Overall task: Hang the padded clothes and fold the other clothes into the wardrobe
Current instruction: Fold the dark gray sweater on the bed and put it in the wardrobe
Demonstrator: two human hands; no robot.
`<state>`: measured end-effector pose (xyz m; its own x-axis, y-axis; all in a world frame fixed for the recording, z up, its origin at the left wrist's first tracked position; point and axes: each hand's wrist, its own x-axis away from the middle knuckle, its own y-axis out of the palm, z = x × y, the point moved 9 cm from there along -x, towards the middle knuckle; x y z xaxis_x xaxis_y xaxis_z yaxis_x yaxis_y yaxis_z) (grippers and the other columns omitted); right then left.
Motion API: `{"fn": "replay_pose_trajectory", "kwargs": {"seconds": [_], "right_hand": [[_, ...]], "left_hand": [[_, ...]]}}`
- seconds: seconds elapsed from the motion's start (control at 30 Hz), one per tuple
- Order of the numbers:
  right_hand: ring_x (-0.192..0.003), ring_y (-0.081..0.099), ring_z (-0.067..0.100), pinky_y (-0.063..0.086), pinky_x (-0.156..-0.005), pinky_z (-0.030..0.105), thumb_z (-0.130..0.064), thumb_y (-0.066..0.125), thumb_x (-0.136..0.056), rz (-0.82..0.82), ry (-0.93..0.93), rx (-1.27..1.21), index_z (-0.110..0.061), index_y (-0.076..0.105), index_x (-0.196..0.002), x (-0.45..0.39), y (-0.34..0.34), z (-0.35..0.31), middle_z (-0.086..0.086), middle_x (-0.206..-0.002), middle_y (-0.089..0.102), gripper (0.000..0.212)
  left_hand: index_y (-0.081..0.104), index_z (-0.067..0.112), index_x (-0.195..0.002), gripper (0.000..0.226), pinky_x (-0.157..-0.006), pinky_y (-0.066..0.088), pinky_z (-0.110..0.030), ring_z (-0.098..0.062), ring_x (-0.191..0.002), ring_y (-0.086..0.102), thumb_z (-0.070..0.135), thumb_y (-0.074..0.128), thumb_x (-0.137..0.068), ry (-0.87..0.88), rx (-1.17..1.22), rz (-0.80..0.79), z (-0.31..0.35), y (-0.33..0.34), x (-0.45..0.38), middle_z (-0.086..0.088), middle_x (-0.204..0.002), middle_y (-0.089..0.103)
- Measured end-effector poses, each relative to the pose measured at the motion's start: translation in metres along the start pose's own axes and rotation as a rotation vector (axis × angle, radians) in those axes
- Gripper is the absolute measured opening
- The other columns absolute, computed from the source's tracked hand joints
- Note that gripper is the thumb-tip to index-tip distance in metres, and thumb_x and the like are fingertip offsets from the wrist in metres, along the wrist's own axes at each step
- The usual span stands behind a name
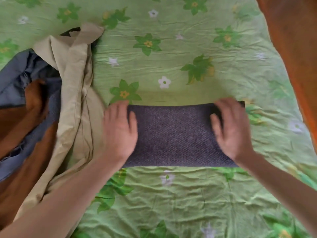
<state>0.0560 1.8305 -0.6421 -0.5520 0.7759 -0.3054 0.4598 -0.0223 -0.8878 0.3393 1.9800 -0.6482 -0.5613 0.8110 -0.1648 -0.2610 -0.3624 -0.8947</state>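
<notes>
In the head view, a folded rectangle of dark grey knitted cloth (173, 134) lay on the crumpled green flower-printed bedsheet (171, 203), the left hand (120, 131) and right hand (231, 129) pressing flat, fingers spread, on its two ends. Lifting it carelessly could let the loose layers slide and unfold. Left of the cloth sat a heap of beige, blue-grey and brown garments (51, 100); orange fabric (295, 48) hung to its right.

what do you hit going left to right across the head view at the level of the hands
blue and brown padded garment → beige garment → left hand → folded grey knit garment → right hand → green floral bedsheet → orange fabric at the right edge
</notes>
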Motion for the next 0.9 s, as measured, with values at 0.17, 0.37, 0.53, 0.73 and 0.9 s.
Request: {"fn": "replay_pose_trajectory", "kwargs": {"seconds": [0.17,0.37,0.53,0.73,0.9], "right_hand": [[-0.161,0.013,0.023,0.014,-0.13,0.05,-0.054,0.032,-0.111,-0.358,-0.296,0.088,-0.023,0.03,-0.164,0.024,0.079,-0.09,0.002,-0.172,0.022,0.061],[-0.161,0.014,0.024,0.013,-0.13,0.047,-0.066,0.016,-0.107,-0.433,-0.062,0.248,-0.027,0.022,-0.166,0.015,0.092,-0.016,0.004,-0.172,0.023,0.071],[-0.16,0.016,0.024,0.01,-0.13,0.05,-0.067,0.028,-0.103,-0.333,0.111,0.31,-0.029,0.025,-0.165,0.025,0.056,0.048,0.001,-0.172,0.024,0.072],[-0.162,0.0,0.017,0.002,-0.13,0.046,-0.075,0.016,-0.1,-0.386,0.198,0.14,-0.036,0.014,-0.166,0.024,0.065,0.067,-0.004,-0.175,0.01,0.076],[-0.162,0.0,0.022,0.007,-0.13,0.049,-0.066,0.026,-0.105,-0.303,0.187,0.132,-0.034,0.022,-0.165,0.018,0.05,0.067,-0.001,-0.175,0.012,0.068]], "left_hand": [[0.033,0.014,-0.163,0.061,-0.128,0.018,-0.057,-0.031,-0.16,0.019,0.047,0.026,-0.112,0.304,-0.213,-0.274,0.053,0.069,0.044,-0.01,-0.172,0.027],[0.027,0.021,-0.166,0.075,-0.129,0.01,-0.058,-0.031,-0.162,0.014,0.065,0.029,-0.106,0.25,-0.388,-0.285,-0.005,0.067,0.022,-0.01,-0.174,0.022],[0.022,0.026,-0.167,0.077,-0.13,0.016,-0.054,-0.037,-0.161,0.012,0.067,0.031,-0.103,0.252,-0.308,-0.301,-0.038,0.06,0.02,-0.007,-0.175,0.016],[0.024,0.025,-0.167,0.078,-0.128,0.018,-0.058,-0.04,-0.16,0.012,0.067,0.032,-0.102,0.224,-0.268,-0.355,-0.035,0.067,0.014,-0.009,-0.175,0.016],[0.037,0.017,-0.161,0.076,-0.131,0.008,-0.055,-0.035,-0.162,0.01,0.064,0.034,-0.102,0.148,-0.188,-0.278,0.02,0.056,0.011,-0.014,-0.172,0.024]]}}
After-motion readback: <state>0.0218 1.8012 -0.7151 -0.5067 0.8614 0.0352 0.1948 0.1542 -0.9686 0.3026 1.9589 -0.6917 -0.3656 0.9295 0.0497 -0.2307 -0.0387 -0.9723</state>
